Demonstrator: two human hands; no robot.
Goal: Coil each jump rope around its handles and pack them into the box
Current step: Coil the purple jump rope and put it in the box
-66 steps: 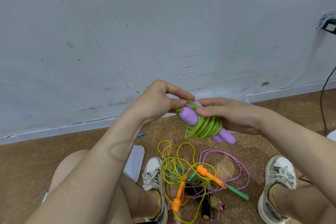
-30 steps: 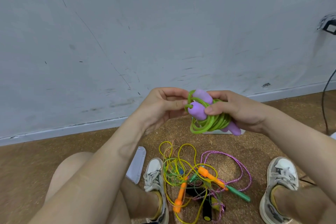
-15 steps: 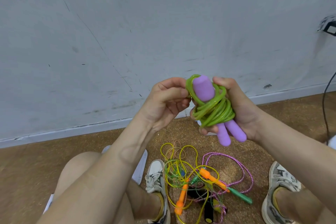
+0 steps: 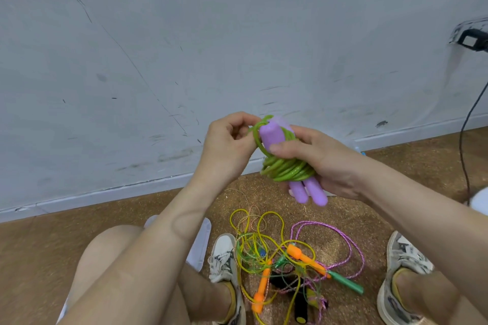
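Observation:
A jump rope with two purple foam handles (image 4: pixel 270 134) and a green cord (image 4: pixel 286 170) coiled around them is held upright in front of the wall. My right hand (image 4: pixel 319 159) grips the bundle, thumb pressed on a handle. My left hand (image 4: pixel 227 145) pinches a loop of the green cord at the top end of the handles. On the floor between my shoes lies a tangle of other jump ropes (image 4: pixel 287 261): yellow, green and pink cords with orange, green and black handles. I cannot make out the box with certainty.
A white flat piece (image 4: pixel 202 243) lies on the brown cork floor beside my left knee. My left shoe (image 4: pixel 224 261) and right shoe (image 4: pixel 401 269) flank the tangle. A black cable (image 4: pixel 464 140) hangs down the wall at far right.
The bundle went from lying sideways to standing upright, then dropped slightly lower. My left hand moved to the top of the handles and now pinches the green loop there.

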